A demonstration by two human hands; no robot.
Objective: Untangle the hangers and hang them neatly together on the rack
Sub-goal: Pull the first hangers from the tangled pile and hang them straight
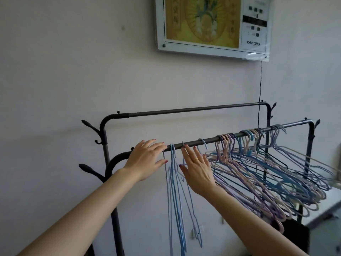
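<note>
Wall (64, 71) fills the far side, w/ a framed picture panel (212, 24) up top and a thin black cord (260, 80) dropping from it. Below stands the rack (193, 109), dark metal, two rails: far rail bare, near rail (208, 140) carrying all the hangers.

Right half of the near rail: big tangled bunch of hangers (267, 172), pink, lilac, blue, a few dark, splayed out at angles and overlapping, hooks crowded together. Left of that, a small sorted group of blue hangers (174, 191) hangs straight down, close together. One lone blue hook (203, 143) sits on the rail between the two lots.

Step in hand, by my read: tidying the sorted group, squaring it up before fetching the next one. Most of the job's left; the bunch looks barely thinned.

Next move prob. calls for going right, picking one hook out of the bunch, lifting it clear of the rail w/o dragging neighbours, then rehanging beside the blue group.

Left hand (145, 159): arm stretched fwd, palm down, fingers spread wide and straight, tips at the rail just left of the blue hooks; holds nothing. Right hand (198, 169): fingers straight, close together, edge-on just right of the group, touching or nearly so; can't tell contact. Holds nothing. Gold ring (195, 159) on one finger.
</note>
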